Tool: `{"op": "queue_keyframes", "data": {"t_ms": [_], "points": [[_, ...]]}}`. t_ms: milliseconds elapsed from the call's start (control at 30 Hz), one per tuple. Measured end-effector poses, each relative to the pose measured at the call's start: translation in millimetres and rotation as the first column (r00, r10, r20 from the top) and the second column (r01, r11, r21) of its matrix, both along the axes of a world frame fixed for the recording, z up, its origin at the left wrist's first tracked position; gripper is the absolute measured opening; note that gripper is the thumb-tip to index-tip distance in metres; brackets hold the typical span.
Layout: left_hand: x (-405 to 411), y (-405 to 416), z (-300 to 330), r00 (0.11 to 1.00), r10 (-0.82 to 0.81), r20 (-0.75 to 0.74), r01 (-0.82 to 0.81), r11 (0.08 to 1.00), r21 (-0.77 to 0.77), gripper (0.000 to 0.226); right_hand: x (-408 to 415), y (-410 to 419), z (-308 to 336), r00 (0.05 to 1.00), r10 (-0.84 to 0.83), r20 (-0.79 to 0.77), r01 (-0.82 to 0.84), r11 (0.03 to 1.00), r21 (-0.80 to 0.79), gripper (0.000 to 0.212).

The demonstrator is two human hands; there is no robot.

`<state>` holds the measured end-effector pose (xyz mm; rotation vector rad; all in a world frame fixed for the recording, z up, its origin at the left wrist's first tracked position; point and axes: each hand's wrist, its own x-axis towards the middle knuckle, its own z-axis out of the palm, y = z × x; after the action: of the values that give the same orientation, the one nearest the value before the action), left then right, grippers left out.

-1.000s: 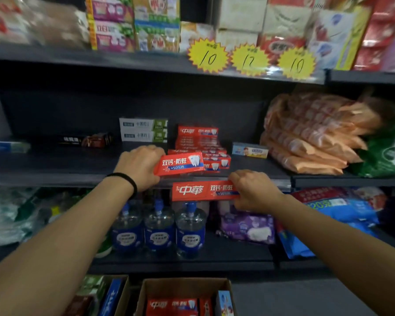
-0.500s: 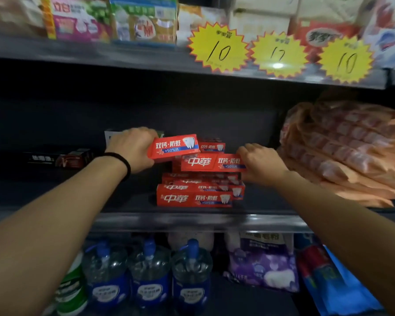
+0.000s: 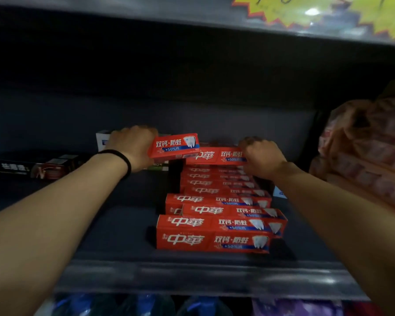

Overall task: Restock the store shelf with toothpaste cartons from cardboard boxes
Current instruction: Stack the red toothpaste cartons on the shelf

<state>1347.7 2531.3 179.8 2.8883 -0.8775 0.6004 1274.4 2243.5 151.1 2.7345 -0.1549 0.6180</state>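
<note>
Both my hands reach deep into the dark middle shelf [image 3: 192, 277]. My left hand [image 3: 132, 147], a black band at its wrist, grips one red toothpaste carton [image 3: 175, 145] held above the shelf, left of the stack. My right hand [image 3: 260, 156] holds a second red carton [image 3: 214, 156] by its right end; that carton lies on top of the back of the stack. Several more red cartons [image 3: 214, 233] are stacked in rows from the back to the shelf's front edge. The cardboard boxes are out of view.
A black carton [image 3: 34, 168] lies at the shelf's left, and a white carton [image 3: 102, 140] stands behind my left hand. Orange wrapped packs [image 3: 365, 156] fill the right side. Yellow price tags [image 3: 328, 17] hang from the shelf above. Blue-capped bottles [image 3: 146, 304] stand below.
The view moved closer to the shelf. Both hands carried their cartons up from the shelf's front edge toward the back; the right hand's carton now lies on the stack.
</note>
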Motion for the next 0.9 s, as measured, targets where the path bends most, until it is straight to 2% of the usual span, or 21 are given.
{"op": "queue_keyframes", "data": {"t_ms": [167,333,600,800,900], "points": [[17.3,-0.3,-4.0,1.000,-0.001,0.007,0.001,1.000,-0.022,0.055,28.7,-2.8,-7.6,0.999,-0.004,-0.043,0.003,1.000,-0.009,0.056],[26.2,2.6,-9.4,1.000,0.018,-0.002,-0.018,1.000,-0.011,0.062,41.8,-5.1,-15.2,0.999,0.018,-0.050,-0.017,1.000,0.018,0.057],[29.4,-0.8,-20.2,1.000,0.007,-0.019,-0.007,1.000,-0.021,0.062,49.8,-13.5,-15.8,0.998,-0.033,-0.049,0.039,0.992,0.123,0.034],[30.3,-6.9,-23.4,1.000,0.001,-0.011,-0.001,1.000,-0.023,0.057,55.6,-15.8,-15.6,0.998,-0.040,-0.047,0.046,0.988,0.149,0.027],[25.9,-12.0,-21.6,1.000,-0.018,0.012,0.019,1.000,-0.017,0.053,53.2,-18.1,-7.8,0.995,0.024,-0.100,-0.003,0.979,0.204,0.028]]}}
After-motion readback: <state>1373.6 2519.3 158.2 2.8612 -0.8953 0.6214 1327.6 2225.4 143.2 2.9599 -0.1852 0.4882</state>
